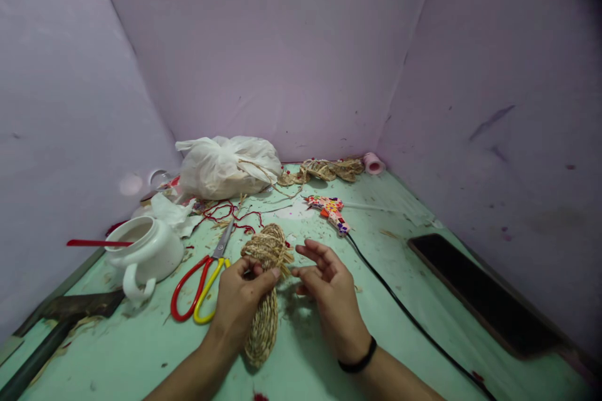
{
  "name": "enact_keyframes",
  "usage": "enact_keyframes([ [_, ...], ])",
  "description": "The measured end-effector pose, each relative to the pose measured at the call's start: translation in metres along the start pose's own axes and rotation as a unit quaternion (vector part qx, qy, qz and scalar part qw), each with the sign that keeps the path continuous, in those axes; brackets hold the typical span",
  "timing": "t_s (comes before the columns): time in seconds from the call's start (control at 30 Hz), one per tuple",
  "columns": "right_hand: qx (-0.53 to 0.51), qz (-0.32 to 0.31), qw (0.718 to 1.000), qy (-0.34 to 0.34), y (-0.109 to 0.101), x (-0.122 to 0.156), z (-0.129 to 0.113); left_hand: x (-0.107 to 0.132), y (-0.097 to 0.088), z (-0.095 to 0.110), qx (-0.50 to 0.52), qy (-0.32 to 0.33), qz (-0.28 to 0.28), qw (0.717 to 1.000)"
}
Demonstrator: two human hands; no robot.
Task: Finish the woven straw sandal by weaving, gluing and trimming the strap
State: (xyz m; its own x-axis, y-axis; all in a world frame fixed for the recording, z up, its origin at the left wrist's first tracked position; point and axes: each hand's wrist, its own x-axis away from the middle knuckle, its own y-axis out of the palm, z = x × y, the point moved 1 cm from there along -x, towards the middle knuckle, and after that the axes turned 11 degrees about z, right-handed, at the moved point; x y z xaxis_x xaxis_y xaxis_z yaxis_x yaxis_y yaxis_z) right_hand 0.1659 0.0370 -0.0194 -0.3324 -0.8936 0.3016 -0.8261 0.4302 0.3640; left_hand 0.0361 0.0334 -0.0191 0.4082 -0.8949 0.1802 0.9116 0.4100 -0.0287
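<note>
A slipper of braided straw lies lengthwise in front of me, its sole toward me and its wrapped straw upper at the far end. My left hand grips it at the middle, with the thumb on top near some loose straw ends. Just right of those ends is my right hand, its fingers curved and apart with nothing visible between them. A black band circles the right wrist. Left of the slipper lie scissors with one red and one yellow handle.
On the left stand a white pot with a red stick and a dark-handled blade tool. A patterned glue gun trails a black cord. At right lies a phone; behind are a plastic bag, straw pieces and a pink spool.
</note>
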Motion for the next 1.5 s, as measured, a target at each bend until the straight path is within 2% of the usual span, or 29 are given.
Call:
enact_keyframes([
  [0.1, -0.025, -0.056, 0.997, 0.042, 0.001, -0.001, 0.001, 0.001, 0.002, 0.000, -0.011, -0.004, -0.005, 1.000],
  [0.43, -0.024, -0.128, 0.976, 0.176, 0.001, 0.002, 0.011, 0.001, 0.003, 0.001, -0.034, 0.022, -0.002, 0.999],
  [0.53, -0.004, -0.152, 0.973, 0.174, 0.000, 0.002, 0.012, 0.003, 0.003, 0.001, -0.029, 0.013, -0.002, 1.000],
  [0.73, -0.021, -0.162, 0.976, 0.145, -0.003, 0.000, 0.018, 0.007, 0.006, 0.005, 0.027, -0.034, -0.023, 0.999],
  [0.97, -0.032, -0.174, 0.971, 0.159, -0.001, 0.002, 0.015, 0.003, 0.005, -0.003, 0.021, -0.016, -0.021, 0.999],
  [1.37, -0.043, -0.190, 0.966, 0.170, -0.002, 0.003, 0.015, 0.003, 0.003, -0.002, -0.016, 0.012, -0.006, 1.000],
  [1.5, 0.006, -0.187, 0.965, 0.181, -0.001, 0.001, 0.009, 0.003, 0.003, 0.002, -0.059, 0.017, -0.001, 0.998],
])
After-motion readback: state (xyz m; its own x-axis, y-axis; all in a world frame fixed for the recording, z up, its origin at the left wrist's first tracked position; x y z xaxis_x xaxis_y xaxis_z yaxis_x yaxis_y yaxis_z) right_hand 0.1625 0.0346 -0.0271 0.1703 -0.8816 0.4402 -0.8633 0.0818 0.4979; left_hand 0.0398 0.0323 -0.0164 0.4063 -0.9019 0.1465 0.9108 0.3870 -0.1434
